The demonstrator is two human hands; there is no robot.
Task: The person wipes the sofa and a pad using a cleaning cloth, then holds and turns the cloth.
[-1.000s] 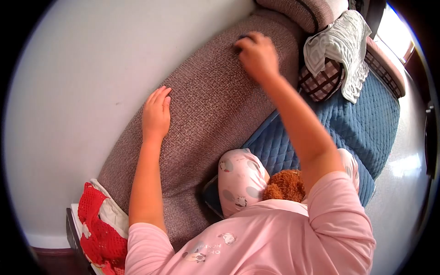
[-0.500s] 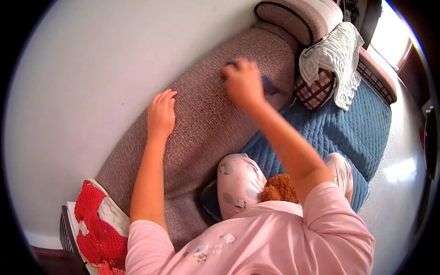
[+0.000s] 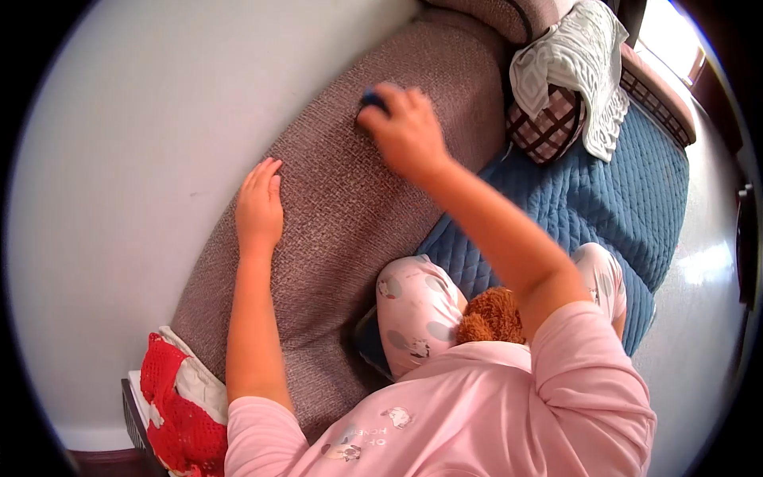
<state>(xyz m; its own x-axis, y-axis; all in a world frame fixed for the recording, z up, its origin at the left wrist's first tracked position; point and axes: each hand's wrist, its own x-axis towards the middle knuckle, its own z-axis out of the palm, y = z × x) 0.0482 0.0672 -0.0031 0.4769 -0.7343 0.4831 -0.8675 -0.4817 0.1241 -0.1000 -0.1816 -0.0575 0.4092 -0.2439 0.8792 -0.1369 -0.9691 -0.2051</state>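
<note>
The right hand's grip [image 3: 404, 131] mostly hides a blurred dark-blue object [image 3: 373, 100].

Left arm [image 3: 256, 334] outstretched, left grip [image 3: 260, 213] flat with thumb apart — right forearm [image 3: 505, 226] slanting inward, right grip [image 3: 407, 133] curled

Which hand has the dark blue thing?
The right hand, gripping the dark blue thing; the left hand rests on the sofa back, apparently empty.

Pale wall [image 3: 143, 159] left; glossy grey floor [image 3: 698, 318] right, catching glare [image 3: 706, 264]; bright opening [image 3: 666, 38] upper right.
</note>
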